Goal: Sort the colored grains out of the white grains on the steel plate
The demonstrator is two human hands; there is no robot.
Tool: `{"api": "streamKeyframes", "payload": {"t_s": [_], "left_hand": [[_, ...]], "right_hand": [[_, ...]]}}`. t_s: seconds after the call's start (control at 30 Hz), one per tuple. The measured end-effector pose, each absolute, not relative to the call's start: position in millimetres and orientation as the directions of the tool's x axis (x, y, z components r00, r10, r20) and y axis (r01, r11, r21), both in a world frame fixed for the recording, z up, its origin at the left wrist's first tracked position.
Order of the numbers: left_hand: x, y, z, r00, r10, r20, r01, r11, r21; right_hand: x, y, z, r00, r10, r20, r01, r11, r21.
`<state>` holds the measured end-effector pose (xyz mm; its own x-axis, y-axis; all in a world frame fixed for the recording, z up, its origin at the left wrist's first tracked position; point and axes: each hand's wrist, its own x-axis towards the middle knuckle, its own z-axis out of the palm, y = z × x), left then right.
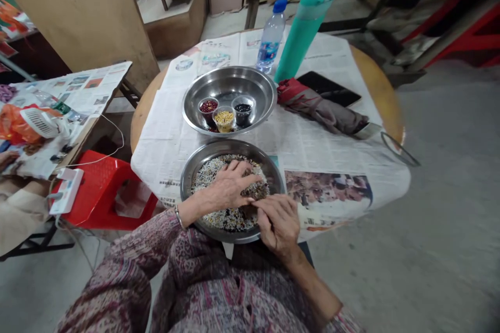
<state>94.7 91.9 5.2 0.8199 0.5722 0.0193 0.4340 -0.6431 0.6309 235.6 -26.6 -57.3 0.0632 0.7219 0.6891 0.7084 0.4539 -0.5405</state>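
Note:
A steel basin [186, 173] at the table's near edge holds mixed white, dark and yellow grains [211, 169]. My left hand [228, 187] lies over these grains with its fingers spread. At the basin's right rim is my right hand [280, 221], its fingers bent and pressed together, with the tips close to my left thumb. Whether a grain sits between the right fingertips is hidden. Just beyond stands a second steel basin [230, 74]. Inside it are three clear cups: one of red beans [208, 106], one of yellow kernels [224, 118] and one of black beans [242, 110].
Newspaper [312, 145] covers the round table. Toward the back stand a water bottle [270, 39] and a green bottle [304, 28]. A folded umbrella [324, 109] lies beside a dark phone [330, 88]. A red stool [101, 192] and another person's leg [19, 213] are left.

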Motion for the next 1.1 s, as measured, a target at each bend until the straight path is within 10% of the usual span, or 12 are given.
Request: {"api": "streamKeyframes", "payload": {"t_s": [0.67,0.9,1.1], "left_hand": [[38.8,40.9,31.2,0.878,0.425,-0.219,0.477,-0.746,0.464],[62.5,91.8,15.1,0.732,0.679,0.055,0.525,-0.613,0.59],[49.8,102.8,12.1,0.65,0.752,0.107,0.695,-0.646,0.316]], "right_hand": [[234.8,-27.6,-57.1,0.071,0.729,0.681,0.706,0.446,-0.55],[234.3,-27.5,-57.2,0.058,0.718,0.693,0.716,0.454,-0.53],[233.9,-26.4,-55.2,0.066,0.7,0.711,0.703,0.473,-0.53]]}}
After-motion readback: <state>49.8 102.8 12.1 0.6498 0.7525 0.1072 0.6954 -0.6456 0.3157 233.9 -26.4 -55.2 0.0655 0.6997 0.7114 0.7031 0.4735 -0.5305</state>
